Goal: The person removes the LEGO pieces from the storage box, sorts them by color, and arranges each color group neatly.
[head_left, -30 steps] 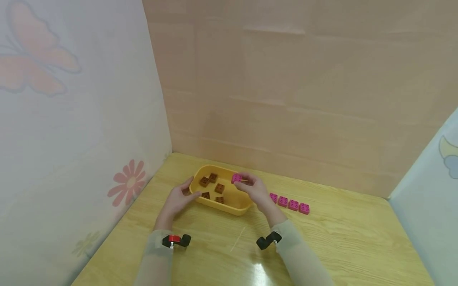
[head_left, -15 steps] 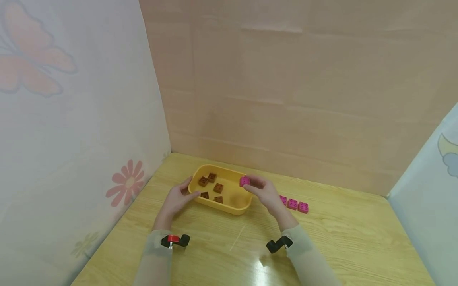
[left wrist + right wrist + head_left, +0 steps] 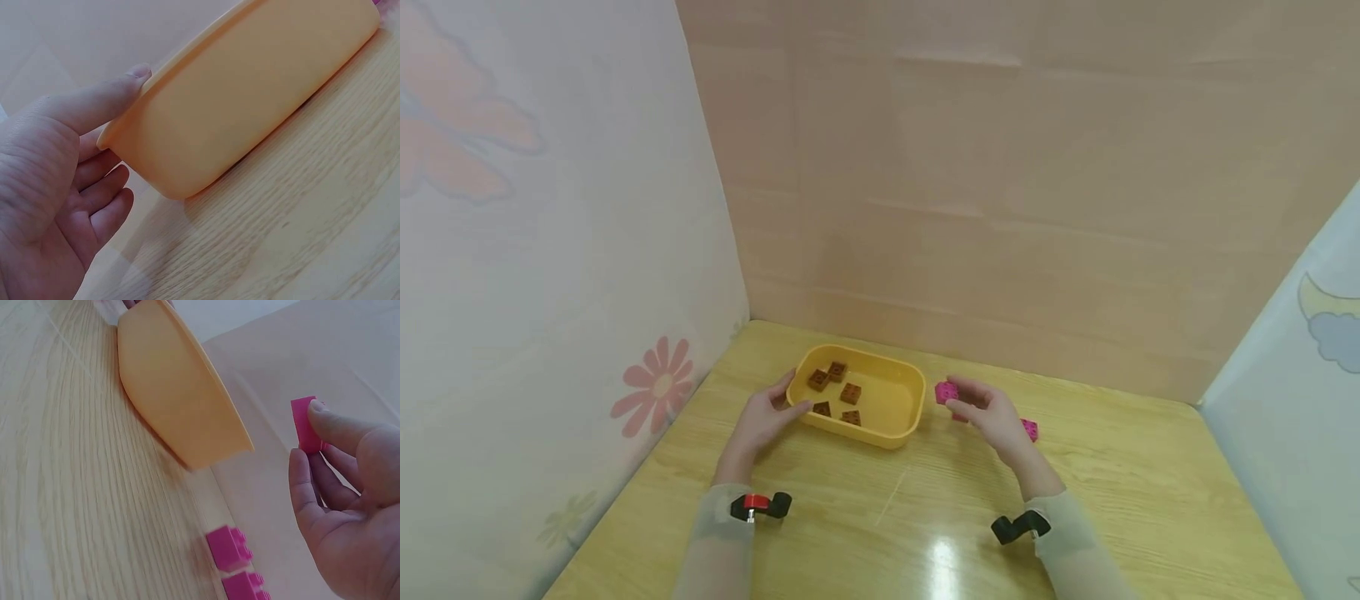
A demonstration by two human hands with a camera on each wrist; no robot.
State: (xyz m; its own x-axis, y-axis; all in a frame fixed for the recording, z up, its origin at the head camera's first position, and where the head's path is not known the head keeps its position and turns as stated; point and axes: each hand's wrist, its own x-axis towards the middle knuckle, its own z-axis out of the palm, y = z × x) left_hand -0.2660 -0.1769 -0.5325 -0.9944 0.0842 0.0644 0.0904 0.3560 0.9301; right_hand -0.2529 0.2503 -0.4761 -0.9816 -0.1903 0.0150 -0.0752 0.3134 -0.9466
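My left hand (image 3: 765, 418) grips the left end of a yellow plastic basin (image 3: 917, 400), thumb on the rim and fingers around the end; the left wrist view shows the thumb on the rim (image 3: 187, 53). Several brown toy building bricks (image 3: 851, 392) lie inside, towards its left half. To the right of the basin, my right hand (image 3: 996, 417) pinches a pink toy building brick (image 3: 946, 392) between thumb and fingers, above the table. In the right wrist view this pink brick (image 3: 304, 423) is held up, apart from the basin.
More pink bricks stand in a row on the wooden table (image 3: 880, 533); my right hand partly hides them, and one pink brick (image 3: 1030, 429) shows at the right. Two pink bricks (image 3: 228, 549) show in the right wrist view. Fabric walls stand at the back and sides.
My right hand has moved right with the pink brick, from above the basin to beside it over the row. The left hand stays on the basin. The head view has shifted slightly.
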